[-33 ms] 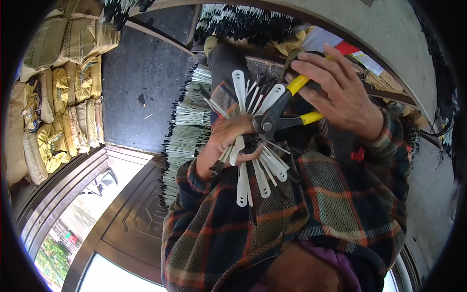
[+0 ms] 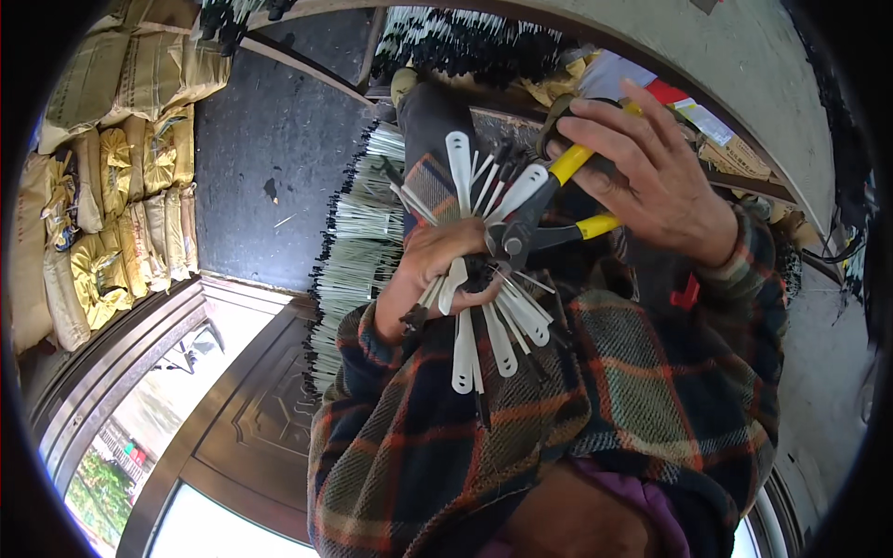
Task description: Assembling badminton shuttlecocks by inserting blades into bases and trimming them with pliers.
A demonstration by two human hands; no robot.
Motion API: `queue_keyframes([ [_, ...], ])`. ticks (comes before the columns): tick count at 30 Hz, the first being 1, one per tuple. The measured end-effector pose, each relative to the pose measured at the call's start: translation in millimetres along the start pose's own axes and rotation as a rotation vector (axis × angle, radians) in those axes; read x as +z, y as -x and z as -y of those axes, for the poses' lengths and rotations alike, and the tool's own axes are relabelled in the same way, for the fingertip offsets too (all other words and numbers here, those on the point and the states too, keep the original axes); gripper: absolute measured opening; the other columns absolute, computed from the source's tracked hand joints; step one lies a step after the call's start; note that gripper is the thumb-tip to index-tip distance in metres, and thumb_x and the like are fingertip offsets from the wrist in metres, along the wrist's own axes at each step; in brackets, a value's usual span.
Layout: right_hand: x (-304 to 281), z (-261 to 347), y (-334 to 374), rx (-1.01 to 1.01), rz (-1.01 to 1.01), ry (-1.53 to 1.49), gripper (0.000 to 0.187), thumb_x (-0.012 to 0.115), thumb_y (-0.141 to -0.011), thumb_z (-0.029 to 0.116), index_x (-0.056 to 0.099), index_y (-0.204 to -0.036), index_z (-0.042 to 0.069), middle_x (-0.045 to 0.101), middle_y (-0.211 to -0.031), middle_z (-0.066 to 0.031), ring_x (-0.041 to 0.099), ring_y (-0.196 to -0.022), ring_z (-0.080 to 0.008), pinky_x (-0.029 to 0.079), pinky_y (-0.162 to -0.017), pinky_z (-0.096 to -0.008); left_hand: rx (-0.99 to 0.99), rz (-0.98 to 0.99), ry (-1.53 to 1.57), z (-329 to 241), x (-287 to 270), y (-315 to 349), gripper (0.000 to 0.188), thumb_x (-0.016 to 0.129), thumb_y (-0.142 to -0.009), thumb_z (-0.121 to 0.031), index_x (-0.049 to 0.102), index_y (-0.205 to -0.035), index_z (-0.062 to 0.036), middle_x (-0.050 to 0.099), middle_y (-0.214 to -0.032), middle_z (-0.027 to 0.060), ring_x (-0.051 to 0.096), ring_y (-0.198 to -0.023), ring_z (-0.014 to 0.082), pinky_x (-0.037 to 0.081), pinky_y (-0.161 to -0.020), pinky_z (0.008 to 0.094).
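At the far left of the frame, yellow and tan woven sacks are sitting stacked beside a dark floor. Just right of them, a pile of pale green thin strips with black tips is lying in a long row.

At the centre, the left hand is gripping a fanned bundle of white flat plastic tags on thin wires, fingers closed tightly round the middle; the tags are spreading above and below the fist.

To the right, the right hand is squeezing yellow-handled pliers, whose dark nose is pressing into the bundle just beside the left fingers.

The nose is working so close that it could well be nipping a finger. If the fist is loosening, the fanned tags are likely slipping out and scattering over the plaid sleeves below.
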State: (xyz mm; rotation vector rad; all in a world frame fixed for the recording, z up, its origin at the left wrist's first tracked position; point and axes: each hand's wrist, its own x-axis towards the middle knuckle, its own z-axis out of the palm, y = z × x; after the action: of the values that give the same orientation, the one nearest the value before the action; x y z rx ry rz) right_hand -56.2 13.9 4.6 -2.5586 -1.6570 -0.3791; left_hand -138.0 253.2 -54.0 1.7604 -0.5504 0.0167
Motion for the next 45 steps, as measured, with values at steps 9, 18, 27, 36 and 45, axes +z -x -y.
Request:
queue_keyframes([
  [9, -1.3, -10.2, -13.7, -0.152, -0.043, -0.063, 0.017, 0.057, -0.08, 0.021, 0.062, -0.089, 0.008, 0.049, -0.112, -0.0045, 0.047, -0.11, -0.022, 0.029, -0.103, -0.0484, -0.013, 0.026, 0.04, 5.3, -2.5, 4.1, 0.019, 0.068, -0.059, -0.004, 0.057, -0.074, -0.0022, 0.059, -0.072, 0.0083, 0.059, -0.061, 0.0219, 0.046, -0.056, 0.028],
  [18, -3.7, -41.7, -31.3, -0.494, -0.113, 0.133, 0.014, 0.06, -0.076, 0.023, 0.058, -0.08, 0.01, 0.052, -0.1, -0.0042, 0.051, -0.085, -0.0221, 0.043, -0.07, -0.0353, 0.084, 0.151, 0.149, 16.6, -4.9, 3.2, 0.036, 0.073, -0.057, -0.005, 0.052, -0.085, 0.0007, 0.054, -0.075, 0.0116, 0.055, -0.065, 0.03, 0.044, -0.058, 0.0331],
  [27, 4.2, -53.4, -56.1, -0.627, -0.179, 0.102, 0.019, 0.072, -0.068, 0.015, 0.055, -0.074, 0.009, 0.047, -0.098, -0.0053, 0.052, -0.086, -0.0225, 0.048, -0.073, -0.0378, 0.071, 0.187, 0.231, 10.3, -10.3, 1.9, 0.031, 0.072, -0.057, -0.005, 0.053, -0.083, -0.0005, 0.057, -0.079, 0.0123, 0.058, -0.07, 0.0292, 0.046, -0.061, 0.0313],
  [36, 15.0, -16.6, -29.8, -0.254, -0.424, 0.438, 0.033, 0.058, -0.081, 0.029, 0.058, -0.114, 0.031, 0.043, -0.118, 0.0103, 0.043, -0.111, -0.0067, 0.023, -0.103, -0.0404, 0.017, -0.049, 0.071, 11.4, -6.3, 12.1, 0.029, 0.063, -0.06, 0.005, 0.057, -0.087, -0.0016, 0.057, -0.073, 0.0074, 0.058, -0.064, 0.02, 0.043, -0.057, 0.0266],
  [45, 12.1, 5.5, -13.0, -0.071, -0.386, 0.715, 0.024, 0.068, -0.074, 0.037, 0.054, -0.088, 0.022, 0.034, -0.107, 0.0043, 0.037, -0.109, -0.012, 0.017, -0.106, -0.049, -0.032, -0.157, 0.086, -1.2, -0.1, 9.3, 0.035, 0.063, -0.062, 0.003, 0.06, -0.097, -0.001, 0.06, -0.079, 0.0106, 0.06, -0.068, 0.0215, 0.045, -0.062, 0.0276],
])
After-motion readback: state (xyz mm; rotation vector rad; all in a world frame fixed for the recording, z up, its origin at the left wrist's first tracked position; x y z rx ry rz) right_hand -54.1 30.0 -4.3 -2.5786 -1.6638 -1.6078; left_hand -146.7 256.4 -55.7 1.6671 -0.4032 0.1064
